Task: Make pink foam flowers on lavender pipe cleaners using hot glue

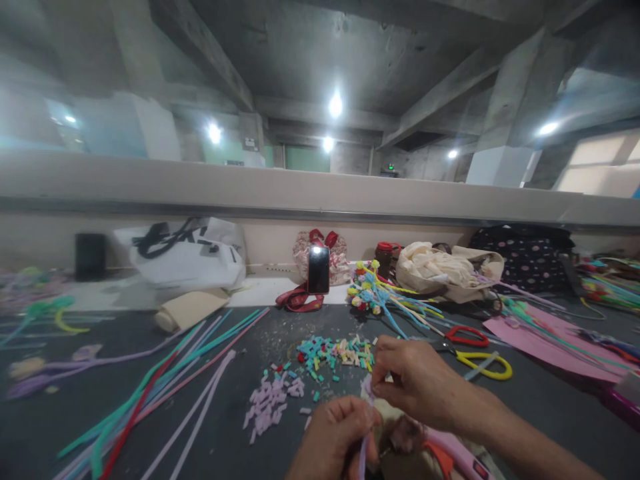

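Observation:
At the bottom centre, my left hand (340, 433) is closed, thumb and finger pinching a thin lilac stem (364, 457) that runs down below it. Just above and to the right, my right hand (415, 377) is closed too, its fingertips curled at a small lilac piece (367, 387) near the top of the stem. Under the hands lie a cream and brown bundle, too blurred to name, and a pink tool (457, 453). Cut lilac bits (270, 403) and teal and yellow bits (325, 353) are heaped beyond my left hand.
Long fuzzy stems (150, 393) spread over the dark table at left. Scissors with red and yellow handles (485, 363) lie right of my right hand. Behind are a bunch of pompom stems (367, 293), a propped phone (319, 270), bags and pink sheet (550, 340).

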Tool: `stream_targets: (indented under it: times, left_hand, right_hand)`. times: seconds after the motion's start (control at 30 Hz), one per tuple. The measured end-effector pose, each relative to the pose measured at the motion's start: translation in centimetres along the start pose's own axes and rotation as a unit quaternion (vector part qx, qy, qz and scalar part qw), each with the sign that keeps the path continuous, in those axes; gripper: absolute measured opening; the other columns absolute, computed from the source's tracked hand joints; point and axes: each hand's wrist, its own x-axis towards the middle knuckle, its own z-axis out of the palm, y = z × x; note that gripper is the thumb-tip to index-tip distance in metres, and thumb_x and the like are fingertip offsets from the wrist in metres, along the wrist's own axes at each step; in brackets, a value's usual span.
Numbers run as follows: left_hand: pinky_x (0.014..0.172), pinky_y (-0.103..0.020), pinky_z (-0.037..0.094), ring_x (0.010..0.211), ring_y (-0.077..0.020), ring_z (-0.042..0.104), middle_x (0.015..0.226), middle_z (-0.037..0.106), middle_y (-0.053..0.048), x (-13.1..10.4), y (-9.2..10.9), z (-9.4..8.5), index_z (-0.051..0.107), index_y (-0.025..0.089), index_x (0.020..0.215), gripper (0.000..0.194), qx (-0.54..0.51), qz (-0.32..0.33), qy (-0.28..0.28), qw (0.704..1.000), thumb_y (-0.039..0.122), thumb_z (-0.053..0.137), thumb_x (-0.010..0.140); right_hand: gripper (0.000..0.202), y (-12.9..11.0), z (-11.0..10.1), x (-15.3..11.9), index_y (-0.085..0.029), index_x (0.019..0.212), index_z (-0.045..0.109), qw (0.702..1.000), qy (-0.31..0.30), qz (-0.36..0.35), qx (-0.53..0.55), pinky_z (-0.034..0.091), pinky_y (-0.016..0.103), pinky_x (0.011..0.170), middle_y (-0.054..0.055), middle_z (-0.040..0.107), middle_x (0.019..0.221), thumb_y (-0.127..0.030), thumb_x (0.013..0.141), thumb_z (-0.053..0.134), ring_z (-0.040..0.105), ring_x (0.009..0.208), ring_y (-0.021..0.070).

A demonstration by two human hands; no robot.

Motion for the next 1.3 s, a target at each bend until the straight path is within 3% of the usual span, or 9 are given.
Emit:
stream_targets:
  times: [0.17, 0.33, 0.5, 0.73, 1.07, 1.2, 1.3]
  left_hand:
    - [0.033, -0.017, 0.013, 0.028, -0.0029, 0.031, 0.035, 0.051, 0.003, 0.2, -0.3, 0.1, 0.057, 0.012, 0.058, 0.038, -0.025, 0.003, -0.005, 1.000, 0.047, 0.067, 0.049]
    - [0.034, -0.017, 0.012, 0.028, -0.0014, 0.029, 0.036, 0.050, 0.003, -0.5, 0.4, 0.7, 0.056, 0.012, 0.056, 0.034, -0.032, 0.026, 0.003, 0.999, 0.045, 0.064, 0.056]
    - [0.031, -0.017, 0.009, 0.024, -0.0015, 0.029, 0.038, 0.054, 0.003, -0.7, 0.8, 0.5, 0.058, 0.012, 0.064, 0.032, -0.022, 0.020, 0.003, 1.000, 0.042, 0.064, 0.059]
    - [0.031, -0.015, 0.013, 0.026, -0.0016, 0.031, 0.039, 0.053, 0.004, -0.5, 1.1, -0.1, 0.058, 0.012, 0.068, 0.033, -0.077, 0.032, 0.002, 0.996, 0.043, 0.066, 0.058]
    - [0.036, -0.014, 0.020, 0.030, -0.0022, 0.037, 0.040, 0.055, 0.001, 0.0, 1.3, -0.6, 0.056, 0.013, 0.063, 0.039, -0.069, 0.068, 0.018, 0.995, 0.050, 0.067, 0.055]
    - [0.038, -0.015, 0.022, 0.033, -0.0028, 0.038, 0.043, 0.057, 0.001, 0.2, 1.0, -0.7, 0.057, 0.013, 0.065, 0.036, -0.096, 0.077, 0.007, 0.992, 0.046, 0.068, 0.055]
    - [0.040, -0.016, 0.022, 0.034, -0.0031, 0.039, 0.045, 0.057, 0.001, -0.1, 1.1, -0.4, 0.056, 0.014, 0.063, 0.034, -0.095, 0.080, -0.005, 0.992, 0.044, 0.069, 0.055]
  right_hand:
    - [0.011, -0.3, 0.0, -0.1, -0.019, 0.067, 0.062, 1.000, 0.006, 0.016, 0.001, 0.034, 0.018, 0.056, -0.001, 0.056, 0.072, -0.012, 0.070, 0.053, 0.052, 0.062, 0.0098]
    - [0.010, -0.1, 0.5, 0.0, -0.019, 0.069, 0.062, 0.999, 0.019, 0.032, -0.010, 0.034, 0.018, 0.055, -0.001, 0.057, 0.073, -0.014, 0.070, 0.054, 0.053, 0.059, 0.0095]
    - [0.014, 0.0, 0.1, -0.2, -0.020, 0.066, 0.064, 0.999, 0.034, -0.001, 0.010, 0.037, 0.020, 0.058, 0.000, 0.056, 0.071, -0.019, 0.075, 0.053, 0.054, 0.064, 0.0113]
    - [0.017, 0.3, -1.7, -1.8, -0.018, 0.075, 0.064, 0.981, 0.147, 0.021, 0.126, 0.041, 0.025, 0.061, 0.004, 0.056, 0.074, -0.023, 0.080, 0.049, 0.054, 0.068, 0.0147]
    - [0.020, 1.2, 1.2, -2.4, -0.016, 0.060, 0.061, 0.964, 0.138, 0.042, 0.224, 0.040, 0.024, 0.061, 0.001, 0.054, 0.064, -0.020, 0.077, 0.052, 0.053, 0.067, 0.0147]
    - [0.010, 0.5, 1.8, -2.0, -0.017, 0.075, 0.063, 0.950, 0.160, 0.054, 0.263, 0.039, 0.023, 0.057, 0.001, 0.054, 0.073, -0.022, 0.074, 0.054, 0.051, 0.064, 0.0130]
    - [0.032, -0.1, 2.1, -1.8, -0.020, 0.099, 0.057, 0.927, 0.144, 0.105, 0.329, 0.038, 0.021, 0.053, 0.000, 0.055, 0.083, -0.019, 0.067, 0.060, 0.049, 0.062, 0.0114]
